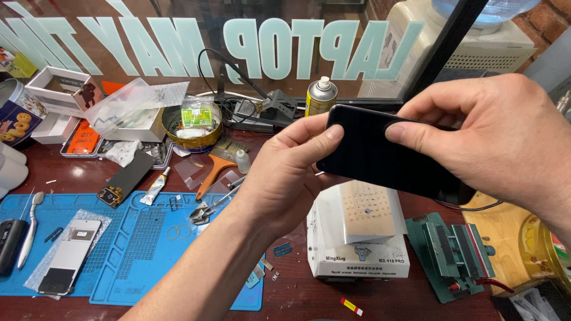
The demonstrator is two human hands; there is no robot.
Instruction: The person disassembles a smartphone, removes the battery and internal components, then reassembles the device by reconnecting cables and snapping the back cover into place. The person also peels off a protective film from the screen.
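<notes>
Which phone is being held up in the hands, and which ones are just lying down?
The black phone is held by both the left hand and right hand. The white-backed phone and the dark part lie by the blue mat.

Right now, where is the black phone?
In the head view, the black phone is held up right of centre between the left hand and right hand, above the white heating machine.

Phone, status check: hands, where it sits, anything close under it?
Left hand and right hand both grip the black phone, thumbs on its face. Phone held in air, tilted. White box machine directly below, apart.
</notes>
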